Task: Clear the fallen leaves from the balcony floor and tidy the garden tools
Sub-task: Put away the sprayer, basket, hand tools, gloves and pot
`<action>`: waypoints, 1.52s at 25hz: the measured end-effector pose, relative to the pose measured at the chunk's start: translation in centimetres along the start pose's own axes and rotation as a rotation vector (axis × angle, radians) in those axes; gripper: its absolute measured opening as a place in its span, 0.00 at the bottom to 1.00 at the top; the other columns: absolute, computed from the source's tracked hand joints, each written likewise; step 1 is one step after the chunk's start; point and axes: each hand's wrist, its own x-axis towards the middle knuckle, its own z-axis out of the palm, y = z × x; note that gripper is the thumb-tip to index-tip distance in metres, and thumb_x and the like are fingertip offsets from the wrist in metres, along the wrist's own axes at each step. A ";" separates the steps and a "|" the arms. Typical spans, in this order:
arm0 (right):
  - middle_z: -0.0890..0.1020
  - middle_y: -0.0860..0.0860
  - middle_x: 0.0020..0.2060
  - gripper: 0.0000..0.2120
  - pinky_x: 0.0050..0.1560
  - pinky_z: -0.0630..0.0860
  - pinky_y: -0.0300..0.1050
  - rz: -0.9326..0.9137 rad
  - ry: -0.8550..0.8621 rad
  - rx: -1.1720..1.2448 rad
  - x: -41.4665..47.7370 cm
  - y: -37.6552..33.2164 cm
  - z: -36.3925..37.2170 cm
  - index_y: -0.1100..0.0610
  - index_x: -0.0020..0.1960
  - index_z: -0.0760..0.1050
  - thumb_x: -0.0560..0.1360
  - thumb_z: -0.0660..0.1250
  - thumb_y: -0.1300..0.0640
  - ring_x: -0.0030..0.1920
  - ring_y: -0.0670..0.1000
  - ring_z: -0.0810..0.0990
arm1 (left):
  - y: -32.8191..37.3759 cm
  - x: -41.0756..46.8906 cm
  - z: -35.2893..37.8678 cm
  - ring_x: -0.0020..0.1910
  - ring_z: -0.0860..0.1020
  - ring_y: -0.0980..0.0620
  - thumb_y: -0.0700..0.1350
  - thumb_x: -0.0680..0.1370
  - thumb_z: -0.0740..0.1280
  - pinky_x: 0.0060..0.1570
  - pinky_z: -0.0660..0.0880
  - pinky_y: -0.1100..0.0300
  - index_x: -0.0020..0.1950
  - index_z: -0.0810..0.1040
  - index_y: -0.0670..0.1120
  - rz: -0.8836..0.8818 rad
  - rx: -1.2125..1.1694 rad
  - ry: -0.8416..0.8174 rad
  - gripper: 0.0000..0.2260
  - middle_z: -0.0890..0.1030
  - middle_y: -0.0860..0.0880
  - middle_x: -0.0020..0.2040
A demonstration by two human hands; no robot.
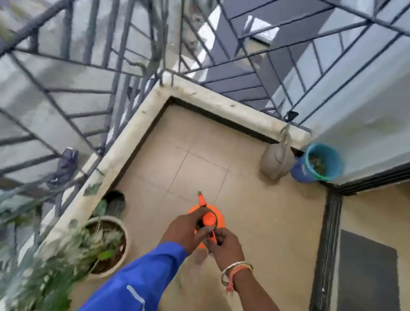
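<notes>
Hands meet over the middle of the balcony floor (256,216), both blue-sleeved arms reaching forward and down. The left hand (185,229) curls round the top of the orange sprayer (209,218); the right hand (227,249) pinches its handle. A pale mark on the blue bucket (301,173) in the far right corner is too blurred to read.

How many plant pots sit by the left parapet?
2: a wide beige round pot holding a green plant, and a small dark pot just beyond it. Foliage at lower left may hide more.
</notes>
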 end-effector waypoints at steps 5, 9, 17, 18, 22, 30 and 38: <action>0.79 0.47 0.32 0.09 0.35 0.71 0.40 0.016 0.069 0.109 11.4 -5.7 -4.7 0.53 0.43 0.77 0.70 0.76 0.63 0.31 0.45 0.74 | 4.5 14.0 -1.7 0.56 0.80 0.44 0.52 0.79 0.68 0.52 0.72 0.58 0.71 0.73 0.53 0.020 0.092 -0.075 0.20 0.83 0.47 0.59; 0.80 0.48 0.33 0.10 0.36 0.70 0.39 0.056 0.086 0.080 19.7 -10.4 -10.5 0.52 0.42 0.77 0.69 0.76 0.62 0.31 0.45 0.75 | 9.5 24.8 -2.4 0.55 0.80 0.43 0.60 0.73 0.64 0.55 0.75 0.53 0.69 0.75 0.54 0.011 0.072 -0.118 0.25 0.83 0.47 0.56; 0.78 0.52 0.36 0.12 0.38 0.72 0.43 0.136 0.131 0.029 34.3 -16.9 -21.8 0.57 0.47 0.77 0.66 0.75 0.64 0.36 0.50 0.74 | 16.1 43.4 0.0 0.55 0.81 0.43 0.62 0.70 0.66 0.55 0.77 0.48 0.62 0.75 0.60 -0.007 0.021 -0.133 0.21 0.84 0.48 0.55; 0.77 0.51 0.36 0.12 0.38 0.71 0.42 0.141 0.131 0.019 36.2 -16.8 -22.8 0.58 0.47 0.77 0.67 0.74 0.66 0.35 0.49 0.73 | 16.2 45.2 0.7 0.55 0.81 0.43 0.61 0.71 0.67 0.54 0.77 0.48 0.62 0.76 0.58 0.003 0.015 -0.134 0.21 0.84 0.47 0.55; 0.78 0.49 0.36 0.13 0.33 0.68 0.32 0.167 0.110 -0.058 45.4 -14.8 -26.1 0.54 0.46 0.74 0.68 0.72 0.69 0.35 0.47 0.74 | 14.9 53.9 4.6 0.53 0.81 0.44 0.61 0.71 0.68 0.51 0.78 0.47 0.57 0.74 0.60 0.004 -0.003 -0.144 0.17 0.84 0.48 0.53; 0.83 0.55 0.52 0.12 0.50 0.72 0.45 0.146 0.062 -0.335 67.0 -6.4 -27.6 0.53 0.55 0.79 0.74 0.65 0.64 0.54 0.58 0.80 | 5.9 70.3 15.7 0.52 0.82 0.43 0.62 0.68 0.68 0.48 0.79 0.46 0.55 0.70 0.61 -0.056 -0.020 -0.049 0.18 0.84 0.50 0.50; 0.80 0.56 0.57 0.15 0.47 0.69 0.42 0.134 0.113 -0.473 78.3 -0.7 -30.8 0.54 0.62 0.76 0.77 0.62 0.63 0.57 0.58 0.78 | 2.5 80.9 24.0 0.52 0.81 0.44 0.56 0.72 0.73 0.50 0.78 0.46 0.57 0.77 0.54 -0.031 0.001 0.007 0.16 0.84 0.48 0.51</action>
